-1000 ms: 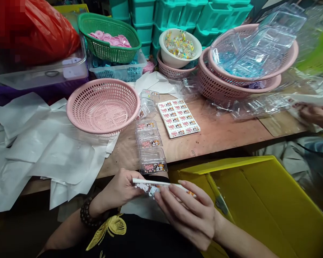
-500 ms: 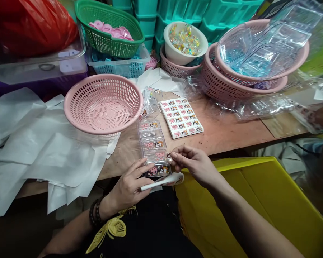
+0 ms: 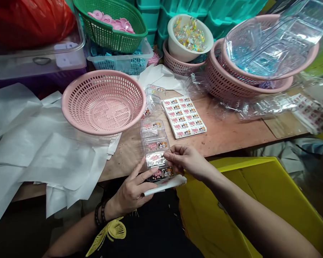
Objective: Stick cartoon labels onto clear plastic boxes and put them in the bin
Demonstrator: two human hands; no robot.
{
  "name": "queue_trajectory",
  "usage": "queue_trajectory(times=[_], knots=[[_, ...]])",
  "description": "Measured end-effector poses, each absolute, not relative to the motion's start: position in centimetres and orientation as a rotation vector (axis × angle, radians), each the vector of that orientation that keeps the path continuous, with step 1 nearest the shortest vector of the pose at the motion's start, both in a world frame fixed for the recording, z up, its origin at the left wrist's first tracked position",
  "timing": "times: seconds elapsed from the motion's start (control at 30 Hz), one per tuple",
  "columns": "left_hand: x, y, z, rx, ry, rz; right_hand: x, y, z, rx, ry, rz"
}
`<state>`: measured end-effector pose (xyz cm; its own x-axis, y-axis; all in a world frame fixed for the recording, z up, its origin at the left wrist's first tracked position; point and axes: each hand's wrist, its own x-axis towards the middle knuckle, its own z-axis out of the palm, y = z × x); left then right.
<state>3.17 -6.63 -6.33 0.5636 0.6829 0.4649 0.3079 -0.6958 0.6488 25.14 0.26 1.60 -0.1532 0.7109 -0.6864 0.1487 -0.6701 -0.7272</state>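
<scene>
My left hand (image 3: pixel 132 190) grips a bent sheet of stickers (image 3: pixel 167 184) between thumb and fingers. Its upper fingertips rest against the nearest clear plastic boxes. A cat-and-dog sticker (image 3: pixel 154 158) lies over one of these boxes, its right end pinched between the thumb and forefinger of my right hand (image 3: pixel 187 159). Whether the sticker is fully pressed down I cannot tell. The clear boxes (image 3: pixel 154 134) form a row running away from me, several bearing the same printed label. Right of the row lies a stack of sticker sheets (image 3: pixel 185 116).
An open pink basket (image 3: pixel 103 130) stands left of the row, beside white backing papers (image 3: pixel 59 157). Pink baskets (image 3: pixel 231 86) with clear plastic parts stand at right. A white bowl (image 3: pixel 183 55) sits behind. Below the table edge is a yellow box (image 3: pixel 247 193).
My right hand has left the sheet and brought a sticker onto a clear box. My left hand has kept the sheet and moved up against the boxes. The co-worker's hand has left the right side.
</scene>
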Motion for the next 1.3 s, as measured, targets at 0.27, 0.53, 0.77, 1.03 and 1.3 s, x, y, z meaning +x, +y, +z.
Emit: queue_trajectory(times=[0.27, 0.53, 0.77, 1.03, 1.3], knots=[[2.9, -7.0, -7.5, 2.274, 0.776, 0.976, 24.7, 0.3, 1.5, -1.783, -0.988, 1.851], [3.0, -6.9, -7.4, 2.251, 0.754, 1.004, 24.4, 0.3, 1.8, -1.836, -1.048, 1.801], [3.0, -7.0, -7.4, 2.298, 0.775, 0.981, 23.9, -0.2, 1.7, -1.902, -1.239, 1.653], [3.6, -6.8, -7.1, 2.313, 0.919, 0.93, 23.3, -0.3, 2.0, -2.071, -1.88, 1.064], [4.3, -6.7, -7.1, 2.308, 0.939, 0.954, 24.1, -0.7, 2.0, -2.323, -2.277, 0.202]])
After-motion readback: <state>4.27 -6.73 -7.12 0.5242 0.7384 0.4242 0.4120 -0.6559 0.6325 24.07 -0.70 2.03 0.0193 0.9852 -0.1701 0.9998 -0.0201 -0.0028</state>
